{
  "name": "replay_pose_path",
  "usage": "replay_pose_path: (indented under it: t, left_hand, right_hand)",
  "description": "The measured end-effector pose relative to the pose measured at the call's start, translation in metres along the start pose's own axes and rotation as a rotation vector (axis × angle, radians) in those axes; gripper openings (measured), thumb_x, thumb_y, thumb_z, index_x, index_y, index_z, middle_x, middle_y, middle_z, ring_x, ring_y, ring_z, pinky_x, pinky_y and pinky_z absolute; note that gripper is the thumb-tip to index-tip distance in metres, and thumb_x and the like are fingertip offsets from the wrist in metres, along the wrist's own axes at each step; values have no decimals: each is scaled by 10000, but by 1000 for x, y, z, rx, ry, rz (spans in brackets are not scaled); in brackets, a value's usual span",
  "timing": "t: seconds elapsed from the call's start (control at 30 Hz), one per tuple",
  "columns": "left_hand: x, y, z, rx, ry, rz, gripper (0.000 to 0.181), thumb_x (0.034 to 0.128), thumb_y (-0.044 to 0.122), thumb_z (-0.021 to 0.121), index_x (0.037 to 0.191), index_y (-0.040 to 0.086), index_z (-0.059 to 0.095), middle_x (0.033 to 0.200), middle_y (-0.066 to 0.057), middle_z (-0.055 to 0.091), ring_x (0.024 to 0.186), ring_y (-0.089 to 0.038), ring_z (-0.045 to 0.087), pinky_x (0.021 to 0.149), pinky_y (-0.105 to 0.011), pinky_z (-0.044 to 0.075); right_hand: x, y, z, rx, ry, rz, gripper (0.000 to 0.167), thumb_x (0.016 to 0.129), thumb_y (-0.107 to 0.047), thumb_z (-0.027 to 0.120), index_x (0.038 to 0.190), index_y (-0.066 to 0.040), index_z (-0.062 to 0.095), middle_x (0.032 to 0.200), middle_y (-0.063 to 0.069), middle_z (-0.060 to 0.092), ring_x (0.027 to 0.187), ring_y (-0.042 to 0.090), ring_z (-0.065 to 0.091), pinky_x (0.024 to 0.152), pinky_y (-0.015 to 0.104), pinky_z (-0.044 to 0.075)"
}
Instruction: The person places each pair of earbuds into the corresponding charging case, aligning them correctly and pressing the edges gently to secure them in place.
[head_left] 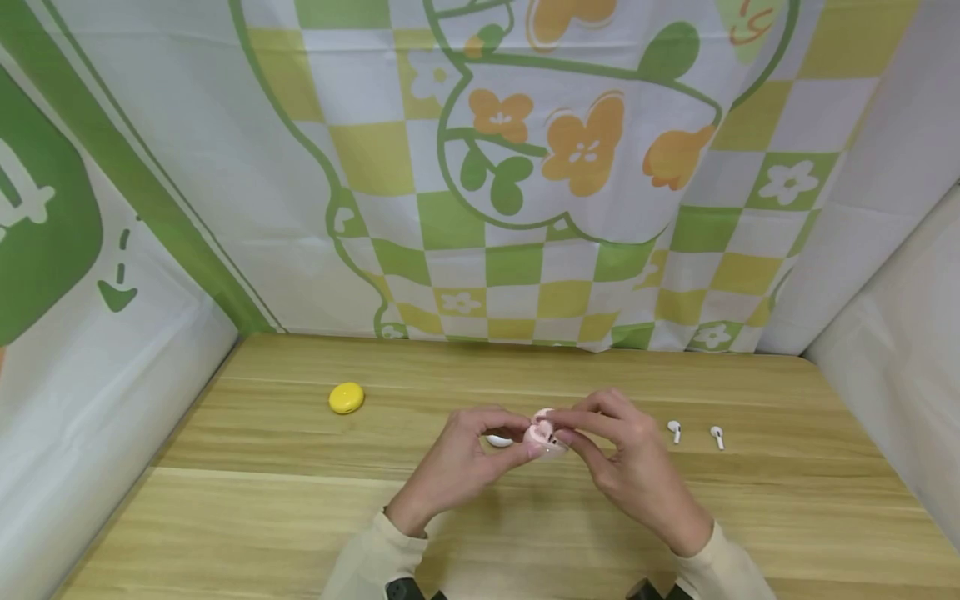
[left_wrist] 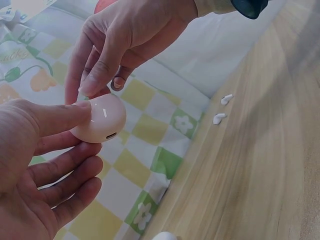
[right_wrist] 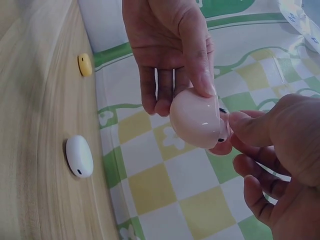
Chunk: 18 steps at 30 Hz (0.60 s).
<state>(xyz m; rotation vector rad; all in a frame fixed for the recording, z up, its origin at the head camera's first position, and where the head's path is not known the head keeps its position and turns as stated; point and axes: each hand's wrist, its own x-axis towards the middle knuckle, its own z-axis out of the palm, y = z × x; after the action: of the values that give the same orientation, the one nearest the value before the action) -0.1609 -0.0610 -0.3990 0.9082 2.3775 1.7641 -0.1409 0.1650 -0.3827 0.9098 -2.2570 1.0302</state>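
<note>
A pale pink earbud case [head_left: 549, 451] is held above the table between both hands, with its lid raised. My left hand [head_left: 465, 457] grips the case by its side, thumb on the rounded shell. At the case's mouth, the thumb and fingers of my right hand [head_left: 630, 446] pinch a pink earbud [right_wrist: 225, 129] with dark spots showing beside the fingertips. The left wrist view shows the case's smooth shell [left_wrist: 107, 120] and a small port slot. Fingers partly hide the inside of the case.
Behind the left hand lies a white earbud case [right_wrist: 80, 156] on the wooden table [head_left: 262, 525]. Farther left is a round yellow case [head_left: 347, 398]. Two white earbuds [head_left: 676, 431] [head_left: 717, 437] lie to the right. A patterned curtain [head_left: 525, 267] hangs along the back edge.
</note>
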Motion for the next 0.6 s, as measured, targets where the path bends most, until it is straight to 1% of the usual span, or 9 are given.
replay_pose_path:
  t: [0.1, 0.23, 0.3, 0.4, 0.5, 0.6]
  left_hand:
    - [0, 0, 0, -1, 1, 2, 174, 932, 198, 765, 1095, 140, 781, 1056, 64, 750, 954, -106, 692, 887, -414, 567]
    - [0, 0, -1, -1, 3, -3, 182, 923, 176, 772, 1099, 128, 777, 1071, 60, 751, 957, -107, 694, 885, -393, 566]
    - [1, 0, -2, -12, 9, -21, 186, 922, 176, 774, 1102, 126, 777, 1079, 59, 751, 968, -109, 694, 877, -366, 566]
    - [1, 0, -3, -39, 31, -53, 199, 925, 189, 772, 1110, 117, 773, 1092, 44, 750, 981, -122, 696, 851, -332, 571]
    - [1, -1, -3, -67, 56, -74, 210, 928, 192, 769, 1113, 93, 770, 1087, 2, 752, 976, -154, 702, 821, -322, 580]
    - [2, -2, -4, -99, 68, -75, 217, 932, 175, 762, 1112, 54, 764, 1079, -50, 753, 970, -184, 709, 826, -346, 585]
  right_hand:
    - [1, 0, 0, 0, 6, 2, 284, 827, 21, 805, 1057, -145, 797, 936, -88, 652, 879, 109, 580, 735, 190, 477]
    - [1, 1, 0, 2, 27, -10, 240, 824, 20, 810, 1001, -142, 791, 930, -80, 662, 880, 114, 605, 762, 165, 482]
    - [1, 1, 0, 11, 48, -18, 232, 818, 35, 812, 989, -120, 785, 935, -61, 672, 880, 124, 625, 779, 163, 494]
    - [1, 3, -3, 20, 89, -20, 236, 807, 57, 811, 997, -77, 776, 934, -30, 685, 865, 143, 648, 782, 195, 520]
    - [2, 4, -5, 10, 117, 2, 250, 808, 60, 806, 1018, -69, 768, 923, -29, 689, 840, 136, 641, 741, 218, 516]
    - [2, 6, -6, -12, 137, 26, 269, 805, 51, 810, 1029, -92, 764, 916, -44, 696, 819, 124, 634, 707, 243, 513]
